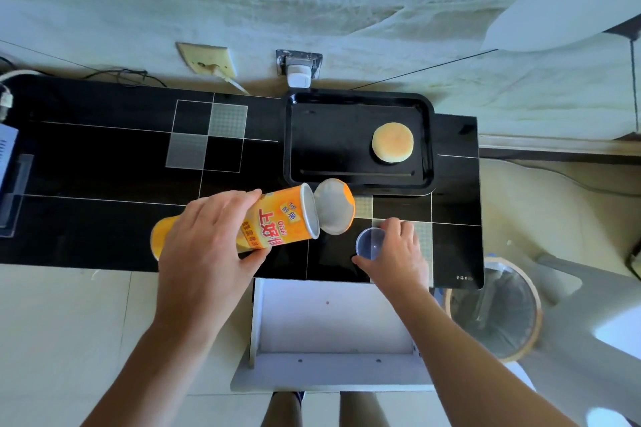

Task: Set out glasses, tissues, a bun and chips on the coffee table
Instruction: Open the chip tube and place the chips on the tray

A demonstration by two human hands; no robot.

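Note:
My left hand (208, 239) grips an orange chips can (277, 222), held on its side above the black coffee table (104, 156) with its open mouth pointing right. A peeled foil seal (334, 206) hangs from the can's rim. My right hand (395, 253) holds the can's clear plastic lid (370, 243) just above the table's front right part. A round bun (392, 142) lies at the right of a black tray (357, 99) at the back of the table.
An open white drawer (333, 315) juts out below the table's front edge. A mesh waste bin (496, 312) stands on the floor to the right. A wall socket with a white plug (299, 74) sits behind the tray. A grey box (7, 156) lies at the table's left end.

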